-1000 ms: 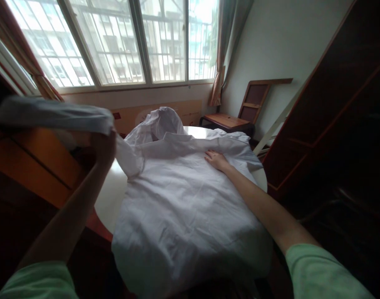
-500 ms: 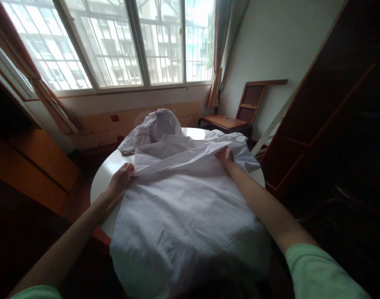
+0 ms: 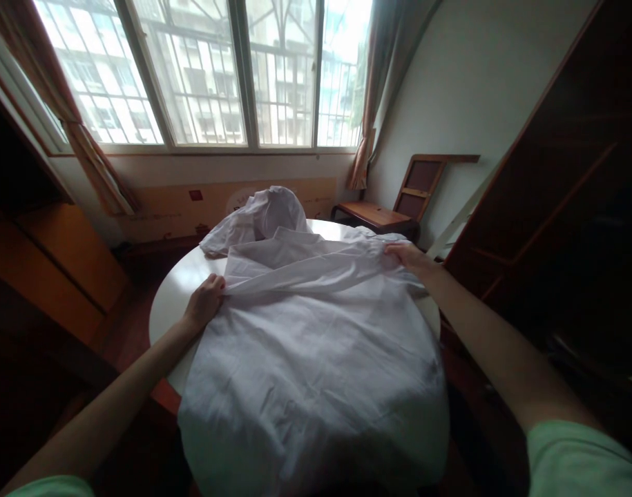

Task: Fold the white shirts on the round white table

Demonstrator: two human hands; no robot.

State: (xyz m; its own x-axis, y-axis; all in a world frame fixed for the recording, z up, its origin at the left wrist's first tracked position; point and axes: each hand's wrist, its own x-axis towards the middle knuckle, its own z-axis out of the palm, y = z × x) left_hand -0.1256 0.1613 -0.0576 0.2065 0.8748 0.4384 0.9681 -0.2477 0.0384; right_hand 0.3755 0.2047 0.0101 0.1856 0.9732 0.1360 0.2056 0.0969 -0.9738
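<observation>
A large white shirt (image 3: 316,352) lies spread over a round white table (image 3: 165,304), its lower part draping over the near edge. Its collar (image 3: 296,236) points toward the window, and a sleeve-like strip (image 3: 305,273) runs across the upper part. My left hand (image 3: 206,301) is closed on the cloth at the left end of this strip. At the strip's right end, my right hand (image 3: 406,255) pinches the fabric with its fingertips. Behind the collar a bunched white cloth (image 3: 274,210) stands up in a heap; whether it belongs to the shirt I cannot tell.
A wooden chair (image 3: 375,212) stands past the table at the right, near the wall. A long cardboard box (image 3: 165,207) leans under the barred window (image 3: 202,83). Orange-brown cabinets (image 3: 67,255) are on the left, and a dark red wooden panel (image 3: 533,200) slants on the right.
My right hand has moved to the right and slightly outward with the cloth, drawing the strip flatter. My left hand stays at the left edge. The view has shifted slightly.
</observation>
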